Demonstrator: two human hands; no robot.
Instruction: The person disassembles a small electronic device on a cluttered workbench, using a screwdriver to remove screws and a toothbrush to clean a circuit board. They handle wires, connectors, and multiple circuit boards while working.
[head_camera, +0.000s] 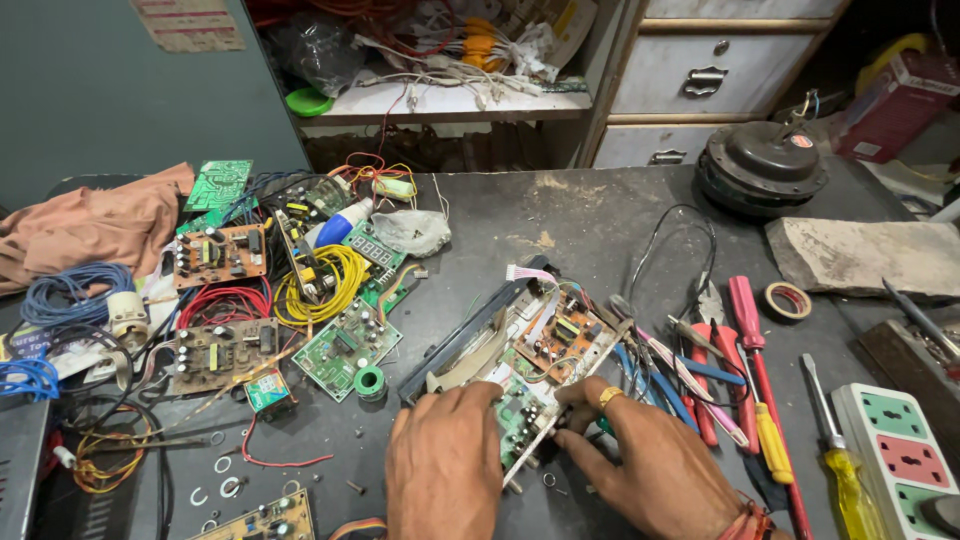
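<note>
1. I see my left hand (442, 462) from the back only, knuckles up, so its fingertips are hidden. They curl down onto the near edge of the opened device chassis (520, 350), but I cannot tell whether they clamp it or merely press on it.
2. My right hand (650, 462) is cut off at the wrist by the bottom of the frame. Its thumb and forefinger are pinched together at a small dark part beside the green circuit board (520, 408); the part is too small for me to make out, and a yellow ring sits on one finger.
3. The chassis lies on the grey workbench (560, 215) just ahead of both hands, tilted diagonally, its dark front panel to the left and an orange-brown board (566, 338) inside. The green board sits between my two hands, touching the left one.
4. Ribbon cable and thin wires cross the chassis interior; where they end is hidden under the boards.
5. Just right of my right hand lie red-handled screwdrivers (748, 330) and a yellow-handled screwdriver (845, 470), with a power strip (895, 455) cut off at the frame edge.
6. Well to the left, loose circuit boards and a yellow wire coil (335, 280) are heaped together, overlapping too much for me to separate each one.
</note>
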